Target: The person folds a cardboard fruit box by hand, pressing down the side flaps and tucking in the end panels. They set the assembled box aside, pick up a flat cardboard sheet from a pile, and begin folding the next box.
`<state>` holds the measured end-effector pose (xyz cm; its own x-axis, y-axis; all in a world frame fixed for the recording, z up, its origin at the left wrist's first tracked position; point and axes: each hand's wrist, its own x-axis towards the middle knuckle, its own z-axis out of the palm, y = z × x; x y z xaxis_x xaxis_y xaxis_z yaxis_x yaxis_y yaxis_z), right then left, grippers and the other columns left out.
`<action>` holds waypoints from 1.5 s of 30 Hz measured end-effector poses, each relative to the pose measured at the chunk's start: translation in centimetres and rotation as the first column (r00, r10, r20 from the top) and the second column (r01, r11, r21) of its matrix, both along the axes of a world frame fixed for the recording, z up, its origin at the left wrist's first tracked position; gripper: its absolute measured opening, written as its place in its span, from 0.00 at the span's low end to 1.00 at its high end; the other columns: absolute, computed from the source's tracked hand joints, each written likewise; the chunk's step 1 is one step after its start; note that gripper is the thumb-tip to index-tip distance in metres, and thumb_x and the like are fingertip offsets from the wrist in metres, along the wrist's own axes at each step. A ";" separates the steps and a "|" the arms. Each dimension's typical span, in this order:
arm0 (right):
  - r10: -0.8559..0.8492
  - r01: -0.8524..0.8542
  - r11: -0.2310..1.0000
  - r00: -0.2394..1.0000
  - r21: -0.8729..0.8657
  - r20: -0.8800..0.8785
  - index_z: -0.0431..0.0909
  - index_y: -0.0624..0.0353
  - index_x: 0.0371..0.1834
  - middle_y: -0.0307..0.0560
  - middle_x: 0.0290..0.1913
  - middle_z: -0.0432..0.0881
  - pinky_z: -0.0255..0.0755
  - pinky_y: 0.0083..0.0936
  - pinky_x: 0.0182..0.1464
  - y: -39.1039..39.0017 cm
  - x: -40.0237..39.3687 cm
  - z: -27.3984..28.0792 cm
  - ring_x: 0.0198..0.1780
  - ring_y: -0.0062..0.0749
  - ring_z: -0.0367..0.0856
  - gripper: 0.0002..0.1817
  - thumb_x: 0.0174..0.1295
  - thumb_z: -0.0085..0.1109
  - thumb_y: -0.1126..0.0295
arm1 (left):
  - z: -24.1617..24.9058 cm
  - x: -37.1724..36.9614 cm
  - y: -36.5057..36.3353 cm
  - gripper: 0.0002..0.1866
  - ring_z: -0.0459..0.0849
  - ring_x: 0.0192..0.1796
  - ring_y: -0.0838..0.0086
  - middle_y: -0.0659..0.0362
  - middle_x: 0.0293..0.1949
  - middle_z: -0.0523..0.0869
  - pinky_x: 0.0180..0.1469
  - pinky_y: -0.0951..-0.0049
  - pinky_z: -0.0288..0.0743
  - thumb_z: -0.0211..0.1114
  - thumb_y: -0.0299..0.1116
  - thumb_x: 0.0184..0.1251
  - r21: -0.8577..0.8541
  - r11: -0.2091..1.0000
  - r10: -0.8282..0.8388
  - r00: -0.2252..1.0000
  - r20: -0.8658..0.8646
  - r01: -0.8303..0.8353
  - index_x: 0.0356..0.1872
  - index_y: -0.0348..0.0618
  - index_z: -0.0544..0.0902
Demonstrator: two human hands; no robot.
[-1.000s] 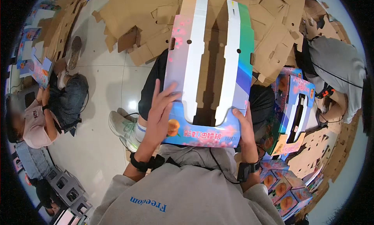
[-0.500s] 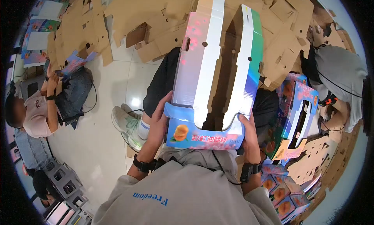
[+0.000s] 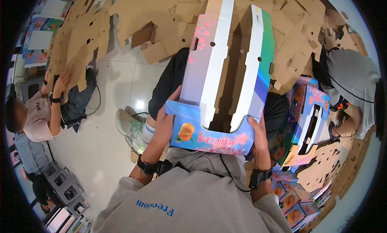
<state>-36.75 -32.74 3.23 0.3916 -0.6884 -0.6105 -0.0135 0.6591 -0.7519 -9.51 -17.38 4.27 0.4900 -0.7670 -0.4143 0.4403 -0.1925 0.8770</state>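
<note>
A partly folded cardboard fruit box [image 3: 197, 84] rests across my lap, its far end still unfolded. Pink, blue and green print covers the outside, with a peach picture and red characters on the near end panel; a long opening runs down its middle. At the near left corner, my left hand [image 3: 166, 117] grips the side, fingers partly hidden behind a blue flap that sticks out. My right hand [image 3: 260, 140] clasps the near right corner, thumb on the top edge by the cut-out and the other fingers mostly out of sight.
Flat brown cardboard sheets [image 3: 161, 11] cover the floor ahead. To the right stand a folded printed box [image 3: 308, 120] and stacked peach boxes [image 3: 292, 202], beside a person in grey [image 3: 350, 71]. On the left, a seated person [image 3: 40, 116] handles a cardboard sheet [image 3: 76, 43].
The near end of the box has tilted slightly, and its left flap has shifted left with my left hand. The person at left now handles brown cardboard instead of a printed piece.
</note>
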 end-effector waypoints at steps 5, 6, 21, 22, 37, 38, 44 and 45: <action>0.015 -0.016 0.999 1.000 -0.044 -0.003 0.59 0.61 0.83 0.49 0.68 0.77 0.71 0.31 0.68 -0.6 -0.5 -0.9 0.66 0.34 0.77 0.40 0.69 0.64 0.71 | -1.9 0.3 1.6 0.32 0.72 0.77 0.64 0.48 0.77 0.72 0.78 0.66 0.65 0.53 0.21 0.78 0.032 0.993 -0.112 0.991 0.080 0.109 0.83 0.41 0.63; 0.015 -0.015 1.000 1.000 -0.016 -0.022 0.57 0.61 0.84 0.50 0.69 0.77 0.71 0.31 0.69 -0.4 -0.9 -1.1 0.67 0.35 0.77 0.41 0.68 0.65 0.72 | -1.4 -0.1 2.1 0.33 0.70 0.79 0.64 0.47 0.78 0.71 0.79 0.66 0.63 0.55 0.20 0.78 0.059 0.993 -0.109 0.992 0.059 0.105 0.83 0.41 0.62; -0.010 0.010 1.000 0.999 -0.007 -0.030 0.54 0.61 0.86 0.50 0.71 0.76 0.71 0.31 0.69 -0.2 -0.8 -1.2 0.67 0.34 0.77 0.43 0.70 0.64 0.71 | 1.2 -0.8 0.3 0.38 0.72 0.76 0.68 0.49 0.78 0.71 0.78 0.70 0.63 0.51 0.17 0.73 0.110 0.989 -0.114 0.986 0.118 0.101 0.85 0.40 0.59; -0.012 0.011 1.000 0.999 -0.014 -0.031 0.55 0.60 0.85 0.50 0.70 0.76 0.71 0.31 0.69 -0.2 -0.7 -0.9 0.67 0.34 0.77 0.42 0.70 0.64 0.70 | 1.7 -0.6 0.0 0.37 0.73 0.76 0.68 0.50 0.78 0.72 0.78 0.70 0.64 0.51 0.17 0.74 0.137 0.986 -0.110 0.987 0.120 0.093 0.85 0.39 0.59; 0.002 -0.002 0.999 1.000 -0.047 0.001 0.58 0.59 0.82 0.48 0.67 0.77 0.72 0.30 0.68 0.2 -0.1 -0.2 0.65 0.33 0.77 0.39 0.70 0.65 0.70 | 2.6 -0.8 2.3 0.23 0.73 0.77 0.57 0.45 0.73 0.76 0.80 0.59 0.64 0.52 0.26 0.79 0.059 0.998 -0.034 0.726 0.687 -0.009 0.72 0.34 0.73; 0.010 -0.010 0.999 1.000 -0.046 0.006 0.58 0.59 0.82 0.48 0.67 0.77 0.72 0.30 0.68 0.0 0.0 0.0 0.65 0.33 0.77 0.39 0.70 0.65 0.70 | 2.5 -1.1 2.3 0.23 0.73 0.78 0.56 0.44 0.74 0.76 0.80 0.59 0.64 0.54 0.23 0.76 0.009 0.999 -0.030 0.762 0.647 0.031 0.70 0.34 0.74; -0.001 0.001 1.000 1.000 -0.021 -0.007 0.59 0.60 0.82 0.48 0.67 0.77 0.72 0.30 0.67 0.1 -0.2 -0.2 0.65 0.33 0.77 0.39 0.70 0.65 0.69 | 3.2 -2.4 2.0 0.28 0.72 0.78 0.53 0.42 0.71 0.77 0.78 0.56 0.66 0.67 0.17 0.64 -0.092 0.993 0.000 0.758 0.652 0.080 0.66 0.35 0.73; 0.002 -0.002 1.000 1.000 -0.022 0.004 0.59 0.60 0.82 0.48 0.67 0.77 0.72 0.30 0.67 0.2 -0.1 -0.3 0.65 0.33 0.77 0.39 0.70 0.65 0.69 | 3.3 -2.3 2.1 0.29 0.73 0.78 0.53 0.42 0.71 0.77 0.77 0.57 0.68 0.68 0.16 0.63 -0.077 0.993 -0.012 0.738 0.675 0.087 0.67 0.35 0.73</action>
<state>-36.89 -32.57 2.95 0.3951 -0.7007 -0.5941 -0.0120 0.6427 -0.7660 -11.79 -15.30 7.55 0.5724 -0.8155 0.0855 -0.2790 -0.0956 0.9555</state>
